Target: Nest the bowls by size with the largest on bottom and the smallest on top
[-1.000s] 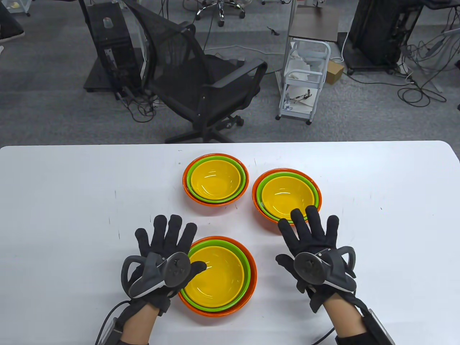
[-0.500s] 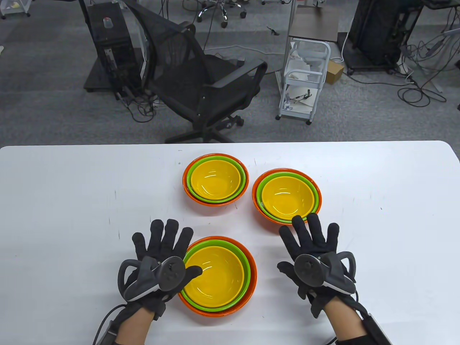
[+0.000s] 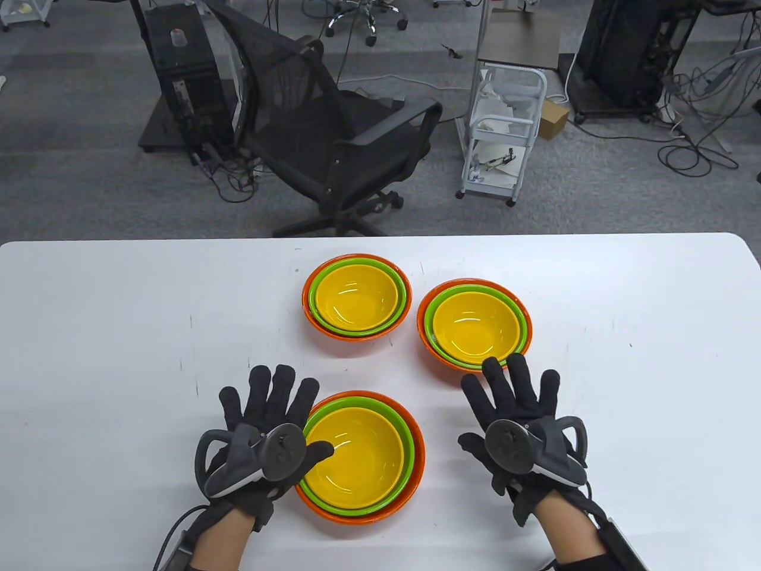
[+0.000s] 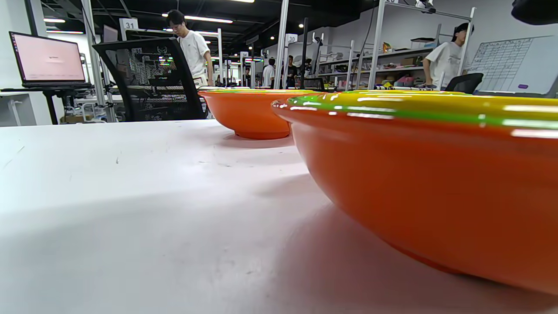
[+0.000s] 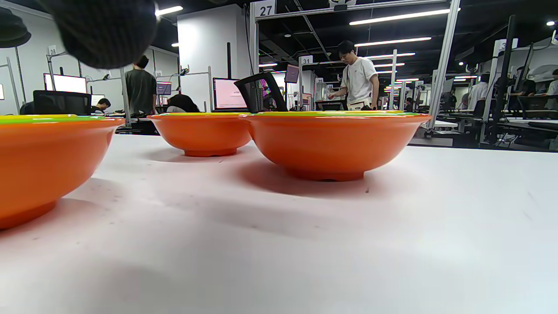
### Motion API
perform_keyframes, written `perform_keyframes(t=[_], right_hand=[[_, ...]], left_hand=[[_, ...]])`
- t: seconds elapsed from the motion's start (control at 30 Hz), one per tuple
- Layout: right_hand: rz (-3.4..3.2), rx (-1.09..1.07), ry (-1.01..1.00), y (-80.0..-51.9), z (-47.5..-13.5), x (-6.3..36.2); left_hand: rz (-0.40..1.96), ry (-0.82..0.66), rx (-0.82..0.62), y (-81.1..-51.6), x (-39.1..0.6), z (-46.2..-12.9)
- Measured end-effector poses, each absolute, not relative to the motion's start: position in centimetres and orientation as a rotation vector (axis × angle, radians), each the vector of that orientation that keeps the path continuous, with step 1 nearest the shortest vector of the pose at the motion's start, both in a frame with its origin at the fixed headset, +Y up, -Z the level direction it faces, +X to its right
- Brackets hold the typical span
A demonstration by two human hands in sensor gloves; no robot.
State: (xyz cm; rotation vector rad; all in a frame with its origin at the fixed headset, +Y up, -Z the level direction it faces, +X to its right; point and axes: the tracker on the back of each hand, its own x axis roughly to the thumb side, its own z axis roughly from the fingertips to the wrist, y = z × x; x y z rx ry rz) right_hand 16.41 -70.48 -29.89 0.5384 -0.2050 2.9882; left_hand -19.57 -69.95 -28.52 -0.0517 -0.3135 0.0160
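Three nested stacks stand on the white table (image 3: 89,333), each a yellow bowl in a green bowl in an orange bowl: a near stack (image 3: 359,455), a far stack (image 3: 357,297) and a right stack (image 3: 474,324). My left hand (image 3: 267,416) lies flat with fingers spread, left of the near stack, its thumb over that stack's rim. My right hand (image 3: 514,404) lies flat with fingers spread, just in front of the right stack. Neither hand holds anything. The left wrist view shows the near stack (image 4: 436,174) close up. The right wrist view shows all three stacks, the right stack (image 5: 333,139) in the middle.
A black office chair (image 3: 333,125) and a white cart (image 3: 505,131) stand on the floor beyond the table's far edge. Bare table stretches to the left and right of the stacks.
Both hands slid back a little toward me one second ago. The right hand's fingertips came off the right stack's rim. In the last half second nothing moved.
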Motion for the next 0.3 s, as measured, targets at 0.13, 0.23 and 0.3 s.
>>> perform_keyframes(t=[0.13,0.23,0.3], right_hand=[[2.987,0.525,-0.198,-70.47,-29.9,16.52],[2.987,0.516,-0.192,-70.44,-29.93,16.55],[2.99,0.511,-0.19,-70.42,-29.95,16.58]], left_hand=[[0.014,-0.314,-0.053,-69.97,-19.52,-28.51],[0.014,-0.313,-0.057,-70.01,-19.5,-28.49],[0.01,-0.312,-0.062,-70.02,-19.44,-28.49]])
